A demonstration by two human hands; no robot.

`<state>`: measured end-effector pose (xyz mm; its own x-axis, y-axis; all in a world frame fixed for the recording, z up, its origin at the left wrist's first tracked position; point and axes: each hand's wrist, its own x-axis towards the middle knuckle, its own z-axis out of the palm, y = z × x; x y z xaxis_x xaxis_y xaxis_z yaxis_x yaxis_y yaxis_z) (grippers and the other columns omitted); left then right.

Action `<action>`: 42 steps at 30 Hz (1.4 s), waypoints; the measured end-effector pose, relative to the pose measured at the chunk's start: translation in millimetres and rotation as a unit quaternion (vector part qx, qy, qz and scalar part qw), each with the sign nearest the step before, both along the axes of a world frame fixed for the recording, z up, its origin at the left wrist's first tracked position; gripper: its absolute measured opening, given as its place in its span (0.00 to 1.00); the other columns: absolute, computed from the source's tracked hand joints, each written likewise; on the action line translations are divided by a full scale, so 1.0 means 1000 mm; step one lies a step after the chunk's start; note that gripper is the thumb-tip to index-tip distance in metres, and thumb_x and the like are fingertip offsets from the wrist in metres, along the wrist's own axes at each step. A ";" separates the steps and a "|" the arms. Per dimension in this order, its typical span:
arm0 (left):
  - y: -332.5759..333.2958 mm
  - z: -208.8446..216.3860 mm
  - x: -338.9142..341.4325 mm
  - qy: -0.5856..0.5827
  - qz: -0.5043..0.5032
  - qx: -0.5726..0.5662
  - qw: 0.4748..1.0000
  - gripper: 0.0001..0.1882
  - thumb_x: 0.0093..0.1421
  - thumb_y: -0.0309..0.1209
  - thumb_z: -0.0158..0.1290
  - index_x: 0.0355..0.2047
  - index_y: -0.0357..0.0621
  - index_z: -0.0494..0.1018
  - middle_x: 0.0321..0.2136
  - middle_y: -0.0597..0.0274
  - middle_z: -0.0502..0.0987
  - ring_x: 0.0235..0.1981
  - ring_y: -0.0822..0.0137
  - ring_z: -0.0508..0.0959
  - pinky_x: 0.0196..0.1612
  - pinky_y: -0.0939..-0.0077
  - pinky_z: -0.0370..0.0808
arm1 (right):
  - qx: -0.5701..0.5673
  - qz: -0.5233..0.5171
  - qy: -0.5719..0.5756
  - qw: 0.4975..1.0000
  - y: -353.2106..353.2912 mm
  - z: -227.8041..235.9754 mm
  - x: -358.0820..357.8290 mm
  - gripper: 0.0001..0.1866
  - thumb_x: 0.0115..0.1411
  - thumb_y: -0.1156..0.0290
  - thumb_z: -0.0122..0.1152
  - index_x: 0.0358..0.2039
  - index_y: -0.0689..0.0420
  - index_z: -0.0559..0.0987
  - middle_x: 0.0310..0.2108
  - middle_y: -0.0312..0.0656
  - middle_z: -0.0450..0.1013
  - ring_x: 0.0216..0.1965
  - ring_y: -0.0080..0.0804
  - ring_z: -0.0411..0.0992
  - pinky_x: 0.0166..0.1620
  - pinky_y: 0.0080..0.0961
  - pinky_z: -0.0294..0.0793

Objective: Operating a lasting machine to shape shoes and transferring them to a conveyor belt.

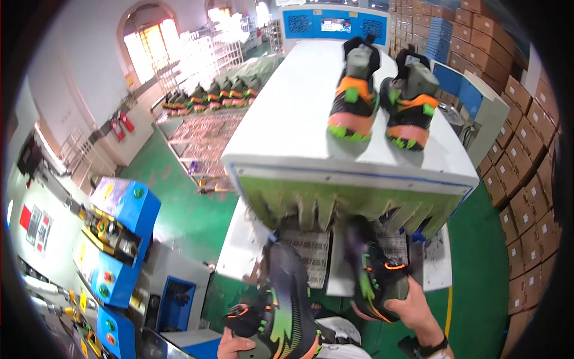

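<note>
My left hand [233, 346], low in the picture, is closed on a black sneaker [286, 299] with green and orange patches. The toe of this shoe points up toward the machine's opening. At the right, my right hand [414, 305] grips a second black sneaker [369, 269] by its heel end, thumb on the grey-green part. Its front end reaches the torn green curtain [287, 197] over the machine's opening and looks blurred. Wire-mesh conveyor belts [313, 254] show beneath the curtain. A black band is on my right wrist.
On the white machine top [281, 119] stand two finished-looking sneakers [353, 110], side by side. A rack [206, 134] with a row of shoes is beyond at left. Blue-and-white machinery [122, 239] stands at left. Stacked cartons [526, 149] line the right side.
</note>
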<state>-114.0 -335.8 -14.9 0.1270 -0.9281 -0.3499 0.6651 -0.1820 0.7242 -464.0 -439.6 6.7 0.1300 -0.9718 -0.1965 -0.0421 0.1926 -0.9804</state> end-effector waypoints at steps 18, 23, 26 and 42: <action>-0.076 -0.027 -0.012 -0.429 -0.065 -0.207 0.877 0.26 0.54 0.22 0.49 0.55 0.35 0.64 0.53 0.48 0.71 0.55 0.59 0.71 0.59 0.66 0.65 | -0.473 -0.178 0.130 0.853 -0.023 -0.007 0.116 0.18 0.64 0.72 0.53 0.53 0.66 0.69 0.49 0.49 0.72 0.48 0.39 0.71 0.51 0.28 0.70; 0.112 -0.095 0.075 -0.589 0.136 -0.146 0.783 0.26 0.53 0.24 0.49 0.54 0.37 0.65 0.45 0.44 0.75 0.46 0.50 0.76 0.51 0.62 0.72 | -0.270 0.416 0.124 0.859 0.043 -0.022 0.298 0.12 0.62 0.75 0.54 0.45 0.66 0.74 0.42 0.45 0.74 0.45 0.32 0.72 0.50 0.27 0.71; 0.262 -0.154 0.092 -0.580 0.324 0.197 0.721 0.26 0.53 0.29 0.47 0.54 0.37 0.66 0.47 0.41 0.73 0.48 0.45 0.73 0.51 0.59 0.71 | -0.228 0.563 0.069 0.791 0.129 -0.019 0.398 0.12 0.61 0.76 0.55 0.46 0.64 0.75 0.45 0.47 0.74 0.47 0.31 0.72 0.51 0.27 0.70; 0.625 -0.380 -0.160 -0.135 0.583 0.789 0.139 0.24 0.54 0.29 0.52 0.51 0.32 0.65 0.57 0.48 0.64 0.60 0.48 0.63 0.60 0.51 0.59 | -0.622 0.781 -0.043 0.018 0.910 -0.232 0.644 0.48 0.45 0.59 0.73 0.60 0.68 0.60 0.58 0.58 0.64 0.60 0.49 0.63 0.61 0.35 0.63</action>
<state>-273.7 288.8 -394.7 0.0764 0.9837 0.1626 0.8957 -0.1394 0.4222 180.1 470.2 -225.1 0.1373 0.9872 -0.0817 0.9693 -0.1509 -0.1941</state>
